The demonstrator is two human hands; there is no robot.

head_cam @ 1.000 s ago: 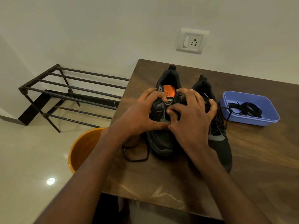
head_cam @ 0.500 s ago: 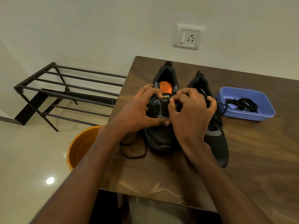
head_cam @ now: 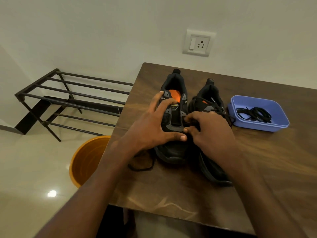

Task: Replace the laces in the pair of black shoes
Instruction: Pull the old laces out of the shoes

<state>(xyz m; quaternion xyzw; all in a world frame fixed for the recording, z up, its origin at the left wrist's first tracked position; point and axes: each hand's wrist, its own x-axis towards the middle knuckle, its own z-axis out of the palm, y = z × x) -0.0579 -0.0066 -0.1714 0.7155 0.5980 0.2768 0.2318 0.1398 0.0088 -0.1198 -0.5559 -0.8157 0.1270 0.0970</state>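
Observation:
Two black shoes stand side by side on the wooden table (head_cam: 171,194), toes toward me. The left shoe (head_cam: 175,83) has an orange insole and bare eyelets near its tongue. My left hand (head_cam: 151,127) grips its left side, fingers over the upper and thumb across the toe. My right hand (head_cam: 209,131) pinches a black lace at the shoe's right eyelets. A loose loop of that lace (head_cam: 142,166) lies on the table left of the toe. The right shoe (head_cam: 211,93) is still laced. A blue tray (head_cam: 281,122) holds a bundle of black laces (head_cam: 253,114).
An orange bucket (head_cam: 85,160) stands on the tiled floor by the table's left edge. A black metal shoe rack (head_cam: 72,100) stands against the wall to the left. A wall socket (head_cam: 199,42) sits above the table.
My right hand slid down from the tongue top to the lower right eyelets. The left hand's fingers spread wider over the shoe's side. The camera view shifted slightly.

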